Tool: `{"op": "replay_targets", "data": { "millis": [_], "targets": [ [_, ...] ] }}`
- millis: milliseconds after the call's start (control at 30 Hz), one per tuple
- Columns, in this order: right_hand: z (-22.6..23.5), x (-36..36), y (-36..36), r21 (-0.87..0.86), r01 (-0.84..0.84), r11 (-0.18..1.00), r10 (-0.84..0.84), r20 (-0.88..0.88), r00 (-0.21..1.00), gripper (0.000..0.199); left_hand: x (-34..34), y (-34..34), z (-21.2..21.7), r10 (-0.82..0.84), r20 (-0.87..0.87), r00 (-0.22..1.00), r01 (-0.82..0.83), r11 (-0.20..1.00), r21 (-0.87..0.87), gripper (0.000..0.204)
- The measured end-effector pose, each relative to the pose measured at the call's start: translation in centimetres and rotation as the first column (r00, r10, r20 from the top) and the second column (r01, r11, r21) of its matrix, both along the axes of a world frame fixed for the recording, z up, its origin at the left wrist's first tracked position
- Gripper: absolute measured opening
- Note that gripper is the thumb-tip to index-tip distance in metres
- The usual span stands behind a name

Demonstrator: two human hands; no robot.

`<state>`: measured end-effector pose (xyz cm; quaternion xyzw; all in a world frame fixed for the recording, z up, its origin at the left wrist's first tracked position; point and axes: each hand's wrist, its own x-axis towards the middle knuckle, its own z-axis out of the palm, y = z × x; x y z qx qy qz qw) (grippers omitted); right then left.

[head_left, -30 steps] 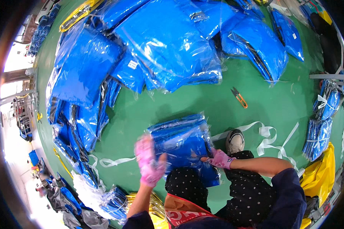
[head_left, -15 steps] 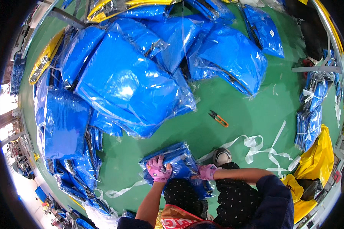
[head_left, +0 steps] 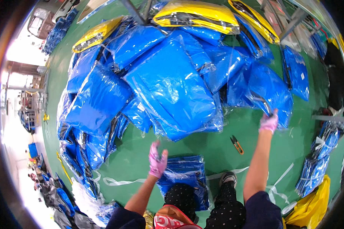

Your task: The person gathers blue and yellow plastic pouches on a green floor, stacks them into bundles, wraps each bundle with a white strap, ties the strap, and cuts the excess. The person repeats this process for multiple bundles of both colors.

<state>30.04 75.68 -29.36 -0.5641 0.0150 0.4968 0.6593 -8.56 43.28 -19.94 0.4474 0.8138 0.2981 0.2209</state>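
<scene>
My right hand (head_left: 269,122), in a pink patterned glove, is closed on the near edge of a blue folded package (head_left: 270,87) in clear plastic. My left hand (head_left: 157,159), gloved alike, is held in the air with fingers apart and nothing in it. Just right of and below it, a stack of flat blue packages (head_left: 182,168) lies on the floor at my feet, partly hidden by my leg. A white strap (head_left: 126,181) runs across the floor at the stack. Between my hands and farther off lie orange-handled thread snips (head_left: 237,145).
A heap of plastic-wrapped blue packages (head_left: 176,87) spreads across the green floor (head_left: 225,191) ahead, with yellow packages (head_left: 195,15) behind. Tied blue bundles (head_left: 313,168) and a yellow sheet (head_left: 313,206) lie at right. Metal frame legs (head_left: 132,11) stand at the far side.
Both hands have left the stack at my feet. My right hand has reached forward and right to a package in the heap; my left has lifted off and opened. The view has shifted.
</scene>
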Motion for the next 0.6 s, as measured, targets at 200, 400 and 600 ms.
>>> {"op": "replay_targets", "data": {
  "millis": [200,400,600],
  "targets": [
    [11.0,-0.8,-8.4,0.194,-0.601,0.775,0.454,0.49,0.744,0.042,-6.1,6.4,1.6,0.151,0.586,0.796,-0.314,0.931,0.186,0.082],
    [21.3,-22.0,-1.9,-0.279,-0.95,-0.139,0.719,0.631,-0.291,0.045,-8.2,8.1,3.8,-0.033,0.964,0.263,-0.415,0.898,0.144,0.109],
    [12.5,-27.9,-0.5,0.081,-0.996,-0.041,0.741,0.671,0.024,0.05,-9.0,10.7,3.5,0.062,0.966,0.252,-0.392,0.919,0.043,0.097]
  ]
}}
